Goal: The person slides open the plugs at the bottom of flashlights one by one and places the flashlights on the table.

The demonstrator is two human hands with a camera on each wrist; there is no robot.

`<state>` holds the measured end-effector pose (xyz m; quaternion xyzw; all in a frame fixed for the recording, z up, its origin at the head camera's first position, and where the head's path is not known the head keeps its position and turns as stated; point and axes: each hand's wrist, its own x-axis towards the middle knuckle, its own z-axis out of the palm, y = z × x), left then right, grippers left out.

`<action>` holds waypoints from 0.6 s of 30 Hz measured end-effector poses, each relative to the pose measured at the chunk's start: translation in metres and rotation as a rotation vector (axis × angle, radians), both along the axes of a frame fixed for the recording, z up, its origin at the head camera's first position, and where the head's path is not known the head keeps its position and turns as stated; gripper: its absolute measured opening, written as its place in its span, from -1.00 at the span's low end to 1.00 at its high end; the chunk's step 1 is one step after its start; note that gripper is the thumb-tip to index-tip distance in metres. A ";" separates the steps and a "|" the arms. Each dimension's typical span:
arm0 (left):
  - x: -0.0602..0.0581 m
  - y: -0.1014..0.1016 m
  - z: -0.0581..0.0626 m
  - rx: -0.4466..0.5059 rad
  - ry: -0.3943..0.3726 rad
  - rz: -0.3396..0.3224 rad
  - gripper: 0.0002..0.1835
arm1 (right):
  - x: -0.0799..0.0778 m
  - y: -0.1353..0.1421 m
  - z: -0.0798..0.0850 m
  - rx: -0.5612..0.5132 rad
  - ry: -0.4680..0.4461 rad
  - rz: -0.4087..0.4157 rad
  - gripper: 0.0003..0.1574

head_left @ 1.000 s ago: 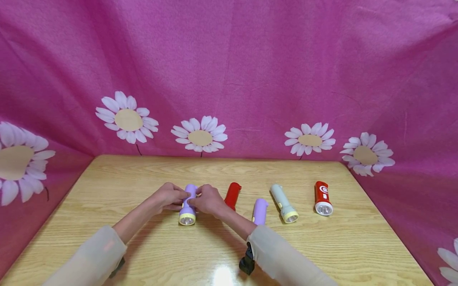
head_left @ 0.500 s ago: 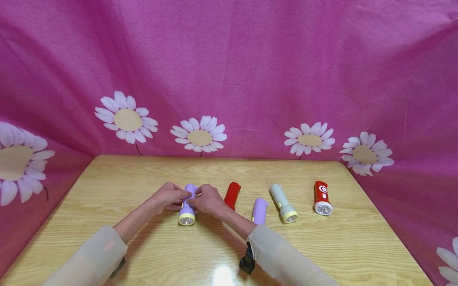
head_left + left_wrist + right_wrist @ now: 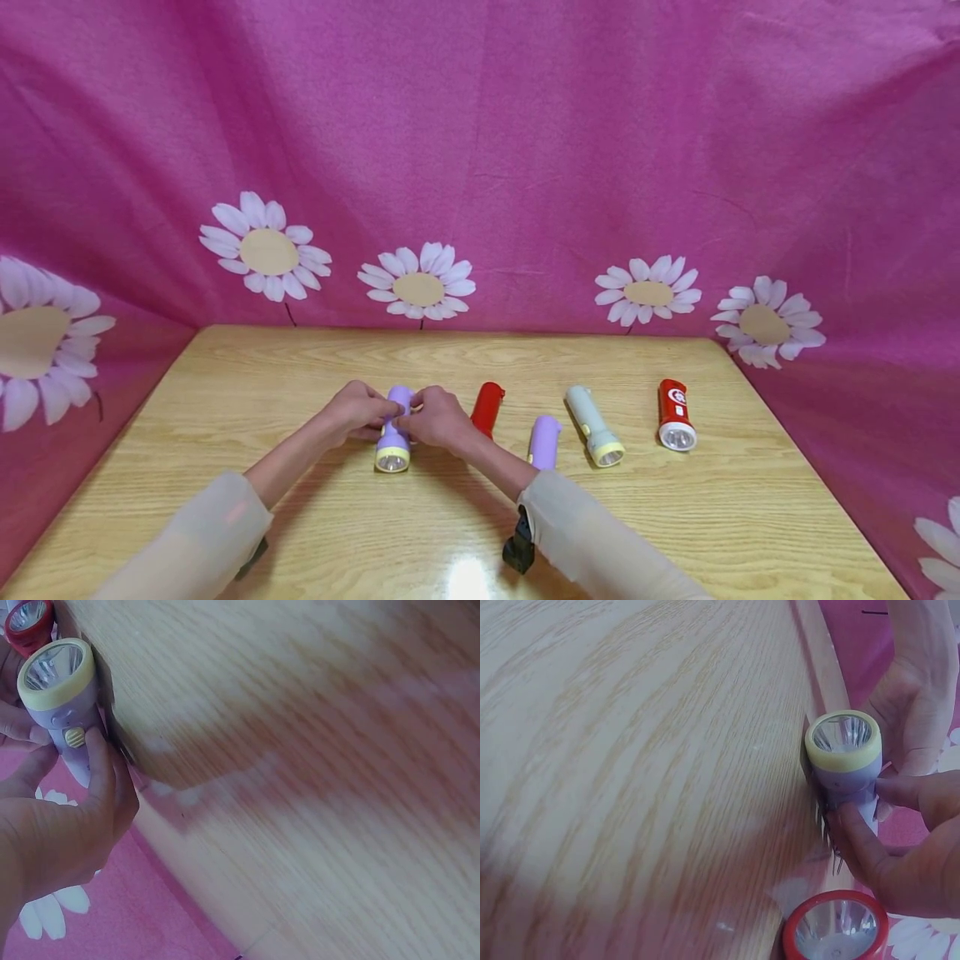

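Observation:
A purple flashlight with a pale yellow lens ring (image 3: 392,460) lies on the wooden table, lens facing me. My left hand (image 3: 360,411) grips its body from the left, and my right hand (image 3: 437,417) grips it from the right. In the left wrist view, a finger of the left hand (image 3: 64,832) lies beside the yellow switch (image 3: 76,737). Seen from the right wrist, the thumb and fingers of the right hand (image 3: 922,859) are around the body just behind the head. The hands cover much of the body.
Right of the hands lie a red flashlight (image 3: 488,408), a second purple flashlight (image 3: 544,442) partly behind the right forearm, a grey-green flashlight (image 3: 589,417) and a red-and-white flashlight (image 3: 672,408). A pink flowered cloth (image 3: 525,167) hangs behind the table (image 3: 712,517).
Both hands keep their hold on the purple flashlight. The left forearm has shifted very slightly; the flashlights stay where they were.

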<state>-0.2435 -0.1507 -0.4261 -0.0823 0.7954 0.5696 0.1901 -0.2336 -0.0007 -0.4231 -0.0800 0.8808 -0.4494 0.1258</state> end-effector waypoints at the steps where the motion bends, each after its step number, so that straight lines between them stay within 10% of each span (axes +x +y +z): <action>1: 0.000 0.000 0.000 -0.001 0.000 -0.003 -0.73 | 0.000 0.000 0.000 0.006 -0.001 0.001 -0.53; 18: 0.001 0.001 0.002 0.000 -0.003 0.000 -0.75 | -0.001 0.010 0.014 0.081 0.082 0.074 -0.44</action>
